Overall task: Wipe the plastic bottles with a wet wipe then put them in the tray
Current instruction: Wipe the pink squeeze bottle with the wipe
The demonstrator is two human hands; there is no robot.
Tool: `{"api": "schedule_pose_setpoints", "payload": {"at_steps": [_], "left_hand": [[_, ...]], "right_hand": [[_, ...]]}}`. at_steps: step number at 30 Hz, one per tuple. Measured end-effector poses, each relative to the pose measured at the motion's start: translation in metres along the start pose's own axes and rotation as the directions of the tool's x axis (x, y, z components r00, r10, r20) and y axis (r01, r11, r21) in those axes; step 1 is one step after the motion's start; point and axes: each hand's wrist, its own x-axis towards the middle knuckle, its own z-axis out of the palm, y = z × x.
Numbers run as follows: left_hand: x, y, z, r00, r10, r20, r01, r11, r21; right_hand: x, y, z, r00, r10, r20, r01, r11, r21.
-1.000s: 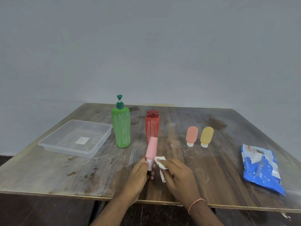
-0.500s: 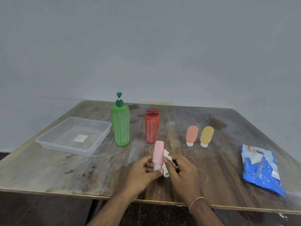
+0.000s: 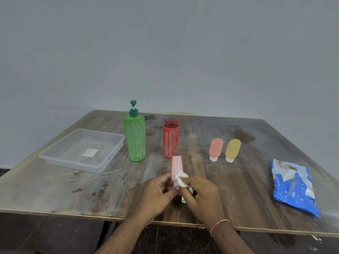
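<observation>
pink bottle (image 3: 176,166) in left grip (image 3: 159,193), right grip (image 3: 200,195) pinching wipe (image 3: 181,179), over stained wooden table (image 3: 55,184).

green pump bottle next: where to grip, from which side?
Probably grip the green pump bottle round the middle of its body, coming from the front with the left hand. It stands upright and the body is a smooth, even cylinder, whereas the pump head is narrow and likely a poor hold. The tray sits to its left and the red bottle to its right, apart from it.
</observation>
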Motion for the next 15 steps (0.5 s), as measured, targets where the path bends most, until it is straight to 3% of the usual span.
{"api": "schedule_pose_setpoints", "payload": {"at_steps": [3, 7, 11, 15], "left_hand": [[0.0003, 0.0019, 0.0009, 1.000, 0.002, 0.008, -0.002, 1.000, 0.019], [-0.0031, 0.0056, 0.0005, 0.999, 0.026, 0.029, -0.026, 0.999, 0.023], [-0.0042, 0.0069, 0.0009, 0.999, 0.041, 0.001, -0.041, 0.998, 0.042], [-0.0043, 0.0063, 0.0004, 0.998, 0.064, 0.025, -0.066, 0.993, 0.095]], "right_hand": [[0.0010, 0.0004, -0.0014, 0.996, 0.064, -0.057, -0.064, 0.998, 0.005], [0.0006, -0.0018, -0.0026, 1.000, 0.020, -0.001, -0.020, 0.998, 0.063], [0.0017, -0.0028, -0.0033, 0.995, 0.076, -0.062, -0.071, 0.995, 0.070], [-0.0004, -0.0005, -0.0016, 1.000, 0.012, 0.004, -0.013, 0.994, 0.108]]}}
